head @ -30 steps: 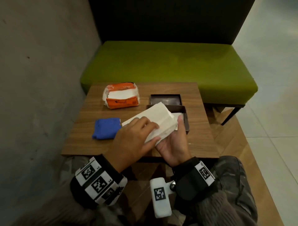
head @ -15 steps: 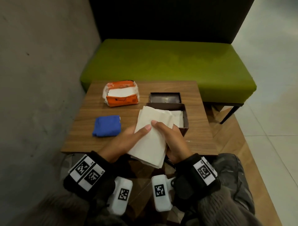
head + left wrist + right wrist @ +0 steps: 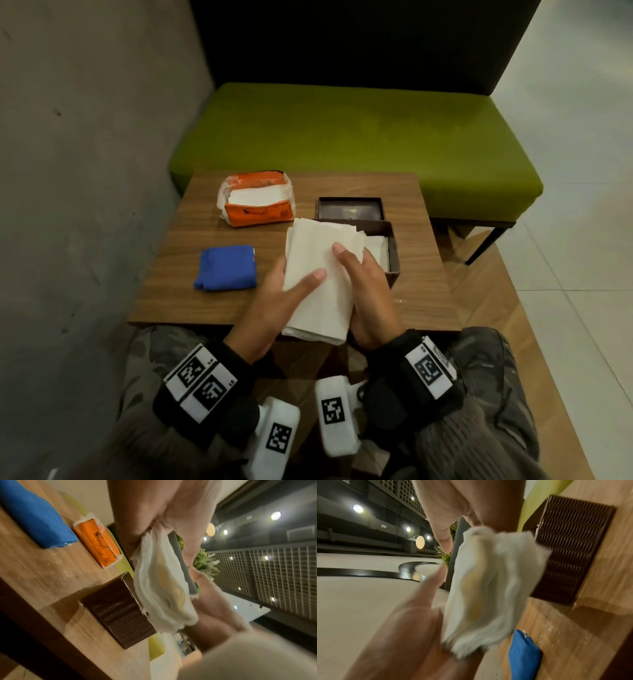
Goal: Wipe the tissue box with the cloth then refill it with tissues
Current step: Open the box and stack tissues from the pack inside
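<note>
I hold a stack of white tissues (image 3: 322, 274) between both hands above the table's near edge, just left of the tissue box. My left hand (image 3: 294, 284) grips its left side, thumb on top. My right hand (image 3: 352, 263) grips the right side, thumb on top. The brown tissue box (image 3: 394, 255) stands open behind my right hand with some white tissues inside. Its lid (image 3: 349, 209) lies just beyond it. The blue cloth (image 3: 226, 267) lies folded to the left. The wrist views show the tissues (image 3: 161, 588) (image 3: 488, 588) bowed between my palms, beside the ribbed box (image 3: 118, 615) (image 3: 573, 545).
An opened orange tissue pack (image 3: 257, 202) sits at the back left of the small wooden table (image 3: 171, 291). A green bench (image 3: 359, 137) stands behind it, a grey wall runs along the left, and tiled floor lies to the right.
The tissue stack has turned from lying slantwise to pointing away from me. My left hand has come off the top, so that both hands now grip its sides.
</note>
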Demonstrator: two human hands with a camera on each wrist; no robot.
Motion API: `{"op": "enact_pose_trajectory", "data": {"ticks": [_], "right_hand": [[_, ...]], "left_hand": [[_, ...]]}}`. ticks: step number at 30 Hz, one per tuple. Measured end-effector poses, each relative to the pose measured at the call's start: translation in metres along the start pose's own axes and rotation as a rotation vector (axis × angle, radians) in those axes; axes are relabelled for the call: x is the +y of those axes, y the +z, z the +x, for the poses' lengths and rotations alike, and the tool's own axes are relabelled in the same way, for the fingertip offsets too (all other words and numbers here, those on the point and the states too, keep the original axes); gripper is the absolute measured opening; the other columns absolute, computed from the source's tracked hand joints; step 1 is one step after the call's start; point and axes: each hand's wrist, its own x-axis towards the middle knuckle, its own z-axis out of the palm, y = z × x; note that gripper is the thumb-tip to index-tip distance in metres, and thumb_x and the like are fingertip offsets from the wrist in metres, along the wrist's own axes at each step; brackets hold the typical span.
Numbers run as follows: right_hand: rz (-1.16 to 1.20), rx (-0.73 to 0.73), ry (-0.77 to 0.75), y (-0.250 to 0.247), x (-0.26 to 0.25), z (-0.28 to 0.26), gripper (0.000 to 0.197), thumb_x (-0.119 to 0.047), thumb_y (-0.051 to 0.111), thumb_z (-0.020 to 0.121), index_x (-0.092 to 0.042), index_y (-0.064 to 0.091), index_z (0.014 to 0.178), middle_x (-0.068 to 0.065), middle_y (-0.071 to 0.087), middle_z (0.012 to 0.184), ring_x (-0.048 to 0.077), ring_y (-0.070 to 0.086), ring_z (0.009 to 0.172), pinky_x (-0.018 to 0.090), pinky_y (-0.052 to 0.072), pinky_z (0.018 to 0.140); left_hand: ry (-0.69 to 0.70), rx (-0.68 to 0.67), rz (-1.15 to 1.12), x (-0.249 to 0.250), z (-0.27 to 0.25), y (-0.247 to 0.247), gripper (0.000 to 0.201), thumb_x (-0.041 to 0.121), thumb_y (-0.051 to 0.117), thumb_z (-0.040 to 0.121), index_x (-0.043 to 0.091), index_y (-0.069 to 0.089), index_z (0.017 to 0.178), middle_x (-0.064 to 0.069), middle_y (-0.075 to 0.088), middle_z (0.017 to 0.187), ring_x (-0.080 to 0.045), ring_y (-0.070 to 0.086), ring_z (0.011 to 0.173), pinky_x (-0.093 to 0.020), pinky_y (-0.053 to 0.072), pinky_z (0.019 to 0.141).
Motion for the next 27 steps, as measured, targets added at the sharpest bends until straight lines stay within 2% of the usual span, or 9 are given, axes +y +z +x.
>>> {"op": "enact_pose_trajectory", "data": {"ticks": [3, 6, 8, 10, 12, 14, 17, 23, 27], "right_hand": [[-0.058, 0.04, -0.001, -0.001, 0.002, 0.004, 0.038, -0.02, 0.063, 0.09, -0.014, 0.054, 0.126, 0.011, 0.067, 0.115, 0.024, 0.068, 0.102, 0.041, 0.058, 0.084], [-0.152, -0.033, 0.015, -0.016, -0.007, 0.006, 0.046, -0.018, 0.071, 0.083, -0.015, 0.055, 0.126, 0.008, 0.067, 0.116, 0.025, 0.066, 0.106, 0.044, 0.057, 0.088], [-0.337, -0.1, 0.018, -0.029, -0.016, 0.01, 0.047, -0.017, 0.077, 0.077, -0.017, 0.06, 0.121, 0.005, 0.069, 0.113, 0.023, 0.067, 0.104, 0.044, 0.057, 0.088], [-0.494, -0.166, 0.017, -0.036, -0.021, 0.012, 0.04, -0.017, 0.079, 0.075, -0.015, 0.066, 0.113, 0.004, 0.072, 0.107, 0.022, 0.069, 0.099, 0.043, 0.057, 0.086], [-0.476, -0.175, 0.003, -0.04, -0.023, 0.012, 0.034, -0.015, 0.076, 0.079, -0.012, 0.068, 0.111, 0.006, 0.074, 0.105, 0.024, 0.07, 0.098, 0.042, 0.058, 0.085], [-0.332, -0.148, 0.014, -0.041, -0.022, 0.01, 0.03, -0.01, 0.07, 0.083, -0.012, 0.065, 0.113, 0.008, 0.073, 0.108, 0.025, 0.07, 0.1, 0.037, 0.058, 0.083], [-0.202, -0.16, 0.028, -0.04, -0.019, 0.007, 0.034, -0.011, 0.064, 0.087, -0.015, 0.059, 0.12, 0.006, 0.071, 0.114, 0.022, 0.069, 0.103, 0.034, 0.058, 0.081], [-0.17, -0.01, -0.015, -0.02, -0.005, 0.002, 0.028, -0.023, 0.066, 0.088, -0.017, 0.064, 0.115, 0.005, 0.072, 0.11, 0.022, 0.069, 0.103, 0.04, 0.055, 0.091], [-0.188, 0.046, -0.03, -0.023, -0.007, 0.003, 0.029, -0.025, 0.062, 0.091, -0.016, 0.058, 0.118, 0.004, 0.069, 0.112, 0.023, 0.067, 0.104, 0.039, 0.057, 0.085]], "left_hand": [[0.042, -0.069, 0.193, -0.001, 0.002, 0.001, 0.048, 0.023, 0.071, 0.079, 0.037, 0.044, 0.116, 0.018, 0.064, 0.102, 0.001, 0.063, 0.096, -0.019, 0.052, 0.076], [-0.027, -0.156, 0.322, 0.01, 0.01, -0.017, 0.048, 0.024, 0.075, 0.076, 0.034, 0.05, 0.115, 0.01, 0.066, 0.104, -0.008, 0.064, 0.096, -0.027, 0.053, 0.081], [-0.079, -0.279, 0.428, 0.018, 0.014, -0.031, 0.041, 0.023, 0.077, 0.073, 0.037, 0.054, 0.105, 0.01, 0.068, 0.098, -0.005, 0.065, 0.089, -0.021, 0.052, 0.074], [-0.07, -0.31, 0.487, 0.023, 0.017, -0.037, 0.042, 0.022, 0.079, 0.071, 0.034, 0.057, 0.104, 0.009, 0.068, 0.096, -0.003, 0.065, 0.085, -0.016, 0.051, 0.068], [-0.043, -0.2, 0.331, 0.019, 0.019, -0.038, 0.044, 0.021, 0.08, 0.068, 0.024, 0.061, 0.108, 0.002, 0.069, 0.1, -0.011, 0.067, 0.089, -0.021, 0.053, 0.069], [-0.099, -0.063, -0.034, 0.014, 0.017, -0.037, 0.047, 0.022, 0.075, 0.069, 0.016, 0.061, 0.113, -0.006, 0.071, 0.107, -0.021, 0.068, 0.096, -0.031, 0.058, 0.076], [-0.177, -0.001, -0.386, 0.005, 0.013, -0.027, 0.05, 0.031, 0.065, 0.075, 0.012, 0.058, 0.121, -0.009, 0.07, 0.112, -0.023, 0.067, 0.103, -0.036, 0.057, 0.083], [-0.121, 0.141, -0.417, -0.005, 0.008, -0.005, 0.045, 0.032, 0.062, 0.083, 0.014, 0.057, 0.124, -0.008, 0.07, 0.112, -0.023, 0.067, 0.103, -0.038, 0.054, 0.085], [-0.09, 0.225, -0.374, -0.009, 0.012, -0.007, 0.04, 0.03, 0.061, 0.086, 0.016, 0.056, 0.123, -0.005, 0.07, 0.112, -0.019, 0.068, 0.1, -0.034, 0.054, 0.081]]}}
